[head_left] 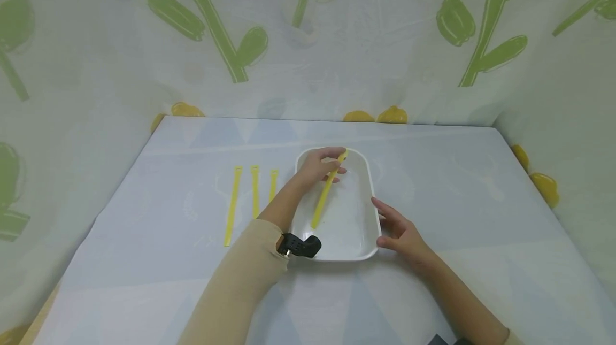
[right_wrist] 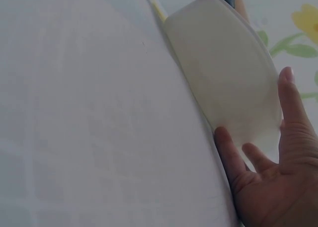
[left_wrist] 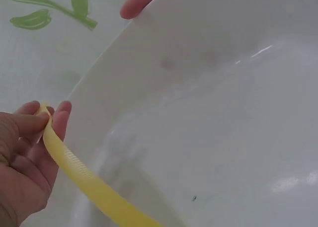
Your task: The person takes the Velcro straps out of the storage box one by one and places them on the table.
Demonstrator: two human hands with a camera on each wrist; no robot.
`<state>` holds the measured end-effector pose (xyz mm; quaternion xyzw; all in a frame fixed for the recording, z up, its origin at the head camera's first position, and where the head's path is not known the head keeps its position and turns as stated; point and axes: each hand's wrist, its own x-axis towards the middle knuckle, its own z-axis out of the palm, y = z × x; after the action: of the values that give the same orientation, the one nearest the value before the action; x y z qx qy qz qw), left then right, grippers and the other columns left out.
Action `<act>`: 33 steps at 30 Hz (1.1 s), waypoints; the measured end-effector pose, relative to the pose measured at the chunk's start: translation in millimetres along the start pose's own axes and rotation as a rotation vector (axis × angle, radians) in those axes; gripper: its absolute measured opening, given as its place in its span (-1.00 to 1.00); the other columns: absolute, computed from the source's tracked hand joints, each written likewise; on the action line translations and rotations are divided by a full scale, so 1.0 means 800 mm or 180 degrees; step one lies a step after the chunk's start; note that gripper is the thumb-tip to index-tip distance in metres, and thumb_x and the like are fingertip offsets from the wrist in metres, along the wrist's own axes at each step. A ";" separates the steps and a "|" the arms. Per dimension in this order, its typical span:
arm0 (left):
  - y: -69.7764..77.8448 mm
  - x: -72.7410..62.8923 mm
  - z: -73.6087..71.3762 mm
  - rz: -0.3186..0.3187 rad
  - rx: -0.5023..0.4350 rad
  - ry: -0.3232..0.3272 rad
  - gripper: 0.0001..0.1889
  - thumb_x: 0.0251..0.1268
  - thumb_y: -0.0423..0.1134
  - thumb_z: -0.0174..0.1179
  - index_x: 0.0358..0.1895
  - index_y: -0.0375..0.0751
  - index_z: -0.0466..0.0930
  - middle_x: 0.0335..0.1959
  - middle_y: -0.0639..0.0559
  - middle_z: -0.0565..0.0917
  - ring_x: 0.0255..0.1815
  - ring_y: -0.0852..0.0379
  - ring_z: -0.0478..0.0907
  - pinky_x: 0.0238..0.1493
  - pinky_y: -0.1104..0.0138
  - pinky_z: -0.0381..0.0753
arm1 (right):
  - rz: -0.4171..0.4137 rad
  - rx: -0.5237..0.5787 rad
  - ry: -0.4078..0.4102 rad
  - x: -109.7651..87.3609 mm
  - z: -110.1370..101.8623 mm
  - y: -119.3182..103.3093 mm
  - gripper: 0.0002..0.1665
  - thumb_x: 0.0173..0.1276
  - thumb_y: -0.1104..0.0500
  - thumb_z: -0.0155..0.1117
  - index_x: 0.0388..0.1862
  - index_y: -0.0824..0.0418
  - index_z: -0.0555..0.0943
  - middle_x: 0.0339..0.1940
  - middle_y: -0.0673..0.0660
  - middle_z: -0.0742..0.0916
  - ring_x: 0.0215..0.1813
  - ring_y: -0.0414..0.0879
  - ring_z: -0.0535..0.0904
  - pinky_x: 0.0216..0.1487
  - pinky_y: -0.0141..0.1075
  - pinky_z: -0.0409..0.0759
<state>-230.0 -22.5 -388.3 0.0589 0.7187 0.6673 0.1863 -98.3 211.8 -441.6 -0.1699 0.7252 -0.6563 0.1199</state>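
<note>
A yellow strap (head_left: 325, 195) is pinched near its far end by my left hand (head_left: 317, 167), thumb against the fingers. It slants down over the inside of a white rectangular tray (head_left: 351, 251). In the left wrist view the strap (left_wrist: 84, 177) is flat, with a ribbed patch, and curves down from the fingertips. My right hand (head_left: 401, 232) touches the tray's right side from outside, fingers spread. The right wrist view has one finger at the rim and others low against the wall of the tray (right_wrist: 226, 73).
Left of the tray, several more yellow straps lie side by side: one strap (head_left: 233, 206) at the far left, another strap (head_left: 255, 190) beside it, and a third strap (head_left: 274, 182) partly behind my left arm. The table (head_left: 447, 184) has a pale patterned cover.
</note>
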 end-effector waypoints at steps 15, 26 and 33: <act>0.025 -0.013 -0.020 0.0350 -0.0383 -0.0017 -0.43 0.21 -0.49 0.20 0.31 -0.13 0.39 0.28 -0.03 0.42 0.10 -0.03 0.58 -0.14 0.24 0.65 | -0.0193 0.0176 -0.0187 0.000 -0.005 0.000 -0.10 0.23 0.20 0.36 0.48 0.17 0.15 0.28 -0.19 0.44 0.11 -0.21 0.51 -0.03 -0.36 0.60; 0.040 -0.022 -0.050 0.0264 -0.0150 -0.0567 -0.11 0.15 -0.56 0.20 0.49 0.13 0.02 0.44 0.19 0.23 0.16 -0.17 0.52 -0.14 0.22 0.65 | -0.0140 0.0233 -0.0154 -0.003 -0.006 0.000 -0.10 0.23 0.19 0.36 0.48 0.16 0.15 0.28 -0.18 0.43 0.11 -0.21 0.51 -0.04 -0.35 0.60; 0.048 -0.038 -0.083 0.0261 0.0009 -0.1161 0.03 0.13 -0.53 0.21 0.50 0.32 -0.18 0.53 0.17 -0.05 0.00 -0.09 0.63 -0.12 0.24 0.58 | -0.0105 0.0204 -0.0134 -0.001 -0.003 0.001 -0.09 0.22 0.15 0.37 0.48 0.16 0.15 0.31 -0.10 0.43 0.13 -0.21 0.51 -0.03 -0.33 0.60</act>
<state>-231.2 -90.6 -342.5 0.2083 0.6710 0.6516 0.2860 -98.7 214.3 -442.1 -0.1917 0.6982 -0.6774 0.1297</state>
